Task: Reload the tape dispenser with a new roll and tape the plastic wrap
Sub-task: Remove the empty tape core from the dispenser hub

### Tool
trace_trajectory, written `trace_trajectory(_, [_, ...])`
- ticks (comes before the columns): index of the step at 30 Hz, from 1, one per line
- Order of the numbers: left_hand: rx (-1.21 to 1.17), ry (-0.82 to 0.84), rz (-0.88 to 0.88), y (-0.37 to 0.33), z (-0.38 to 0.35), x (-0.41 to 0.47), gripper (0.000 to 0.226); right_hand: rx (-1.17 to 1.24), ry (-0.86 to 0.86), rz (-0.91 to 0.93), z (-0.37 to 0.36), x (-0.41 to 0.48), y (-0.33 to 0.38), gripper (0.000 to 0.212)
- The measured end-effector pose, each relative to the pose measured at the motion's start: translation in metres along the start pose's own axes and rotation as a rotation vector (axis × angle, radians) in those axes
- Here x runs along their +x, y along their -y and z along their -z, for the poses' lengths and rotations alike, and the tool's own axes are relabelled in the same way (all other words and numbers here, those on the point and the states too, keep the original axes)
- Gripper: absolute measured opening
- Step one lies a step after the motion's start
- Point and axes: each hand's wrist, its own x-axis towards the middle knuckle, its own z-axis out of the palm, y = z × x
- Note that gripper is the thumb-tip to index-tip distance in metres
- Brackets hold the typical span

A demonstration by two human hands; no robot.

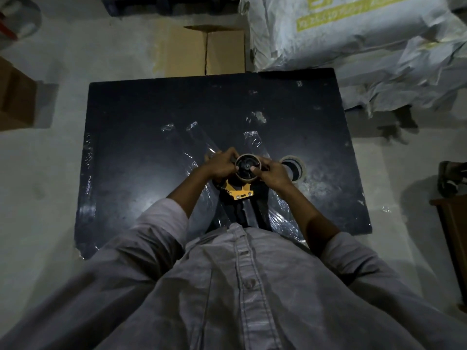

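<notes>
Gripping from both sides, the tape dispenser is held above the dark board, close to the body, with a roll seated on its black hub. The left hand is closed around the left flank of the roll and frame, thumb laid on the hub face; the right hand is closed on the right flank, its thumb pressed near the hub centre. A second roll lies flat on the board just beside the right hand; which of the two is new cannot be told. Crinkled plastic wrap is spread over the board beneath the hands.

The dispenser is judged light but rigid, its yellow metal plate and the cutting edge near it best avoided by the fingers. The roll is judged stiff at its core and tacky on its outer face, so it is better taken by the rim and pressed squarely onto the hub. The wrap is thin, slippery and easily torn, and should be flattened before tape is laid
</notes>
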Motion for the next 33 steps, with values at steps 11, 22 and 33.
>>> trace_trajectory(11, [-0.016, -0.177, 0.022, -0.002, -0.024, -0.017, 0.021, 0.184, -0.036, -0.092, -0.003, -0.009, 0.004, 0.05])
trace_trajectory(22, [-0.048, -0.293, 0.031, 0.005, -0.041, -0.028, 0.028, -0.052, -0.131, -0.052, -0.008, -0.009, -0.002, 0.043])
trace_trajectory(33, [-0.131, -0.3, 0.084, 0.006, -0.041, -0.032, 0.026, 0.068, -0.086, -0.156, -0.005, -0.004, -0.007, 0.047])
